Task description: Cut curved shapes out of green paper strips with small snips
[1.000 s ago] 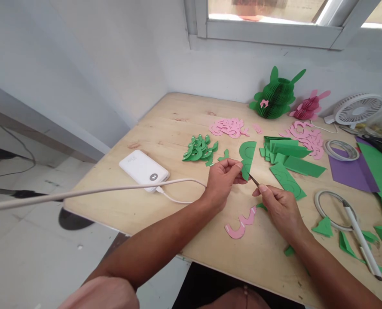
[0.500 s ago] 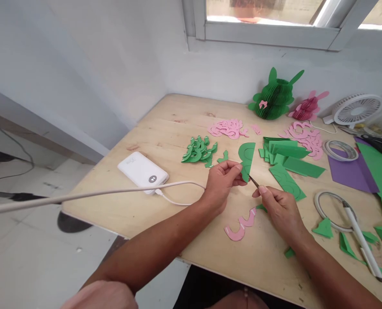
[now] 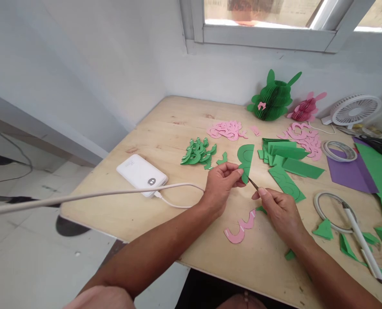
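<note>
While the left hand (image 3: 220, 183) has its fingers clamped on the green piece (image 3: 246, 153), low on the scalloped side, over the table (image 3: 163, 124), its long axis runs away from the body, leaning slightly right. Straight edge faces the right hand (image 3: 278, 209), fingers wrapped on a dark tool (image 3: 252, 183). Tip's at that edge's lower part; can't tell if touching.

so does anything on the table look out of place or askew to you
Mildly: at the near right, a white pen lies slanted across a pale ring, with loose green scraps strewn around, less tidy than the heaped green cutouts.
</note>
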Demonstrator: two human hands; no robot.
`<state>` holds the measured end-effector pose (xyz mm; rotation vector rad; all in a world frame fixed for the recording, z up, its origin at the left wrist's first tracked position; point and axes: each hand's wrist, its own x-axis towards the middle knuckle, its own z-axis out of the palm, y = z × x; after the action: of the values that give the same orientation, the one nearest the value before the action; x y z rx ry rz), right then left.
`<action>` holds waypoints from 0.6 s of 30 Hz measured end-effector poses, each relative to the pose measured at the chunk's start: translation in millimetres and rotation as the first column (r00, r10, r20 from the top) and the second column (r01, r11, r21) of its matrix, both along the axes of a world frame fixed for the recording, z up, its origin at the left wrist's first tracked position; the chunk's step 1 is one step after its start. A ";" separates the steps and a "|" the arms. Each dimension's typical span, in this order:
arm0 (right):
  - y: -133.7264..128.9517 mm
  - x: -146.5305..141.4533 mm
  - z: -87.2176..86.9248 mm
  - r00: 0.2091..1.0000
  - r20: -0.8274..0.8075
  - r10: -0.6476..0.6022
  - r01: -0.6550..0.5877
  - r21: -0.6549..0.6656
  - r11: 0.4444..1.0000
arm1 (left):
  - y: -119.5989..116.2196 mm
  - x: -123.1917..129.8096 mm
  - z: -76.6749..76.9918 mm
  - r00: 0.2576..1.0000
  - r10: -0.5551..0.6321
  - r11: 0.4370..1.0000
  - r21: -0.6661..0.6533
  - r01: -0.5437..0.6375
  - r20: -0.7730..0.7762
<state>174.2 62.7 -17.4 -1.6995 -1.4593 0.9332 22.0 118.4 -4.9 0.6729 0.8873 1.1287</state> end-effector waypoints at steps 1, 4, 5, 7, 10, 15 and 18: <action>0.1 -0.1 0.2 1.000 0.002 0.000 0.000 0.003 1.000 | 0.0 0.0 -0.1 1.000 0.004 1.000 0.000 -0.004 0.000; 0.0 -0.2 0.2 1.000 -0.003 -0.003 0.003 0.005 1.000 | -0.1 0.0 0.0 1.000 0.000 1.000 -0.001 0.000 -0.001; -0.2 -0.2 0.1 1.000 -0.007 -0.005 0.005 0.004 1.000 | -0.1 0.0 0.1 1.000 -0.004 1.000 -0.001 0.004 0.000; -0.5 0.0 0.0 1.000 -0.012 -0.005 0.005 0.001 1.000 | -0.1 -0.1 0.3 1.000 -0.010 1.000 -0.002 0.010 0.005; -0.8 0.5 -0.4 1.000 -0.015 -0.001 0.001 0.001 1.000 | 0.0 -0.1 0.7 1.000 -0.012 1.000 -0.010 0.012 0.019; -0.2 1.1 -2.2 1.000 -0.025 0.000 0.000 -0.002 1.000 | 0.0 0.1 0.9 0.999 0.002 1.000 -0.012 -0.002 0.036; -0.1 1.0 -2.8 1.000 -0.031 -0.005 0.005 0.002 1.000 | 0.0 0.0 1.2 1.000 0.000 1.000 -0.010 0.000 0.031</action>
<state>175.1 62.6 -20.2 -1.6790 -1.4354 0.9507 22.1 118.4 -3.7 0.6461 0.8661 1.1312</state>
